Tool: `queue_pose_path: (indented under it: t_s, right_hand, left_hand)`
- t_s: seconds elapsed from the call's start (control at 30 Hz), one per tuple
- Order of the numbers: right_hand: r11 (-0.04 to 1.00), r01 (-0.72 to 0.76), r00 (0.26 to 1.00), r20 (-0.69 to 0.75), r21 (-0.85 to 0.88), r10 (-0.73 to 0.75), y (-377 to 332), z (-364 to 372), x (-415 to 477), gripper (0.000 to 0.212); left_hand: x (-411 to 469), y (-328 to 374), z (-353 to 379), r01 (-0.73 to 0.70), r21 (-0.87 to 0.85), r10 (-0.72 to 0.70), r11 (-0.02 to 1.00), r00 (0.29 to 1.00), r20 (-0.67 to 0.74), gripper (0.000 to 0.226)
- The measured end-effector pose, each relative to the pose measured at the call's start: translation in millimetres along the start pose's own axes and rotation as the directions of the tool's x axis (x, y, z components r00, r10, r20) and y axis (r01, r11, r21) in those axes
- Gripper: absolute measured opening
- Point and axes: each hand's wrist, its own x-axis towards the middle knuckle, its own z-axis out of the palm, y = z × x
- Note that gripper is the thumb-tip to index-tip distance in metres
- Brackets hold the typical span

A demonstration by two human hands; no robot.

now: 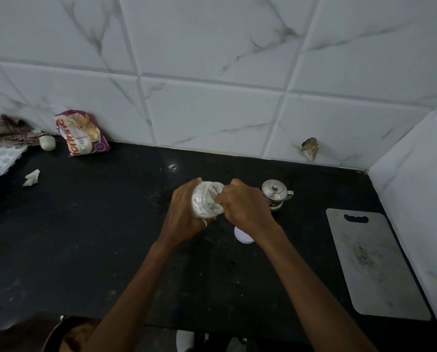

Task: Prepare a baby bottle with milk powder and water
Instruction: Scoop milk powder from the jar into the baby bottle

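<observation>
White grey-veined wall tiles (pixel 212 59) are rising behind a black speckled countertop (pixel 98 237); a side wall (pixel 415 179) is closing its far right corner.

left hand (pixel 184 214): thin ring (pixel 204 223) on one finger | forearms (pixel 141 288) bare

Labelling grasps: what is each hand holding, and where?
Left hand grips the powder jar round its side. Right hand pinches a small greenish thing, maybe a scoop, inside the jar's mouth; which part is hidden.
</observation>
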Motion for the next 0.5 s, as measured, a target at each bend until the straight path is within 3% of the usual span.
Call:
queue_pose_path:
  t_s: [0.2, 0.37, 0.5]
  right_hand:
    - [0.936, -0.203, 0.978, 0.107, 0.287, 0.179, 2.5, 6.2, 0.4, 0.022]
    - [0.728, -0.385, 0.909, 0.096, 0.567, 0.406, 7.9, 4.3, 1.6, 0.016]
    - [0.452, -0.478, 0.803, 0.165, 0.753, 0.573, 15.5, -2.1, 1.1, 0.012]
  left_hand:
    - [-1.7, 2.1, -1.8, -0.009, -0.020, 0.009, 1.000, 1.000, -0.029, 0.103]
    - [0.0, -3.3, -1.1, 0.035, -0.013, -0.035, 0.999, 0.999, -0.019, 0.101]
    - [8.9, -6.8, -5.5, 0.018, -0.027, -0.018, 0.999, 1.000, -0.002, 0.079]
